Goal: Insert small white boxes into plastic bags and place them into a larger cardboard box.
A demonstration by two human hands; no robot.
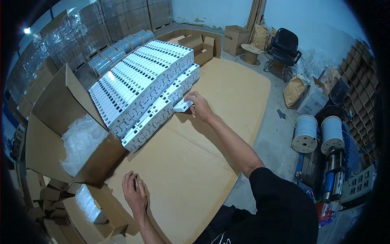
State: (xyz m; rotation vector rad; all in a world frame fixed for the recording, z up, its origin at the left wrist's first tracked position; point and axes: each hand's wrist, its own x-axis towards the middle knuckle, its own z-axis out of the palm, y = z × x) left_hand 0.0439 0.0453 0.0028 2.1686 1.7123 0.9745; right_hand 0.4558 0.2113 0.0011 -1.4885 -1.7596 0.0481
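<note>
My right hand [198, 106] grips 1 small white box [182, 106] against the stacked boxes [142, 87]; a careless nudge might topple that row. My left hand [135, 194] rests flat, empty, on the cardboard [195, 162].

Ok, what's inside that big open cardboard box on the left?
The open cardboard box holds crumpled clear plastic bags, heaped against its inner wall. Whatever lies beneath or inside that plastic is covered and cannot be seen.

small box [182, 106] in my right hand [198, 106]: white
stacked boxes [142, 83] beside it: white, dark marks
worktop [227, 85] under the stack: tan cardboard
chair [284, 45] beyond the stack: black
my sleeve [284, 203]: black
</note>
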